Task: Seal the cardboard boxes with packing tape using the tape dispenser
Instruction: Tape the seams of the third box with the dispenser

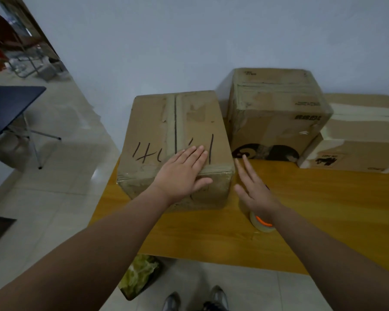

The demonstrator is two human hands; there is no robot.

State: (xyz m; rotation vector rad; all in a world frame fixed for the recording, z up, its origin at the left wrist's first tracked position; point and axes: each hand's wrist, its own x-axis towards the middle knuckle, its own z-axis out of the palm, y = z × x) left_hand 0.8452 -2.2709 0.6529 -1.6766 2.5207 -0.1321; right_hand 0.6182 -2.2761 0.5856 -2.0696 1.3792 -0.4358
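Right now the L hand (184, 173) lies flat on the near box (157, 122), fingers straight across the top edge & thumb down the front face, pressing rather than gripping. The R hand (254, 191) hangs beside the box's right corner w/ fingers straight and spread, holding nothing; can't tell if it touches the cardboard. The tape roll (262, 223), orange core, sits on the table (335, 205) just under the R wrist, mostly hidden, so can't say if a dispenser body is attached. The second box (276, 113) & the flat box (357, 151) stand behind, well apart from both hands.

Risks, as I judge them: the near box sits by the table's left corner, so a hard push from the L palm could slide it over the edge. The R wrist could clip the roll & send it rolling off the near side. Tape on the front lip looks wrinkled, prob. needs smoothing or it may lift
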